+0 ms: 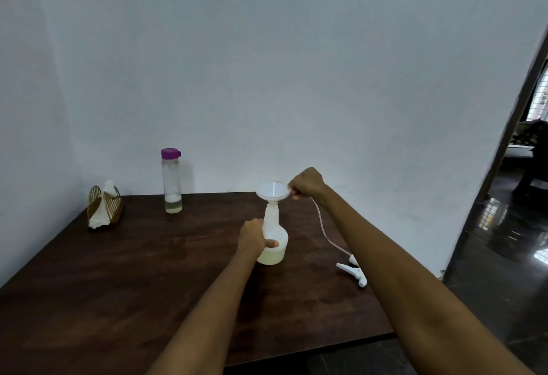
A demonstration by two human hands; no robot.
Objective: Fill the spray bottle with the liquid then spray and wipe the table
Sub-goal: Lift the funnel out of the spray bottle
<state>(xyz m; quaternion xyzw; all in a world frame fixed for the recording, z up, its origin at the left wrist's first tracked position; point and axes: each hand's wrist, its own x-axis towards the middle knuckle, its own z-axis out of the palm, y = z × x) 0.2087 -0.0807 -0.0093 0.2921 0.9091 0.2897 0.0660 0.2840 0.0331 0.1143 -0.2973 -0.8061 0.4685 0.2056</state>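
So the spray bottle (272, 241) stands upright near the middle of the tabletop (148, 271), with pale liquid sitting in its bottom part. The left hand (253, 239) is wrapped round the bottle's body, thumb across the front. The right hand (307, 185) is pinched closed on the rim of the white funnel (272, 190) that sits in the bottle's neck.

What could go wrong, I reckon: if the funnel comes out with drips still in the spout, they land on the tabletop. Lift it crooked and the light bottle could tip, though the left hand's grip should stop that. The sprayer head (353, 271) lies on its side to the right of the bottle with its dip tube (324, 231) curling back toward it, close under the right forearm, so an arm swing could knock it off the nearby edge.

Count: one spray bottle, one funnel, one sprayer head with tube, one clear bottle with a purple cap (172, 182) far left of the spray bottle with only a little liquid left, one wire holder with tissue (103, 207) further left still. Two paper notices on the wall. No cloth that I can see, so the tissue probably does the wiping.
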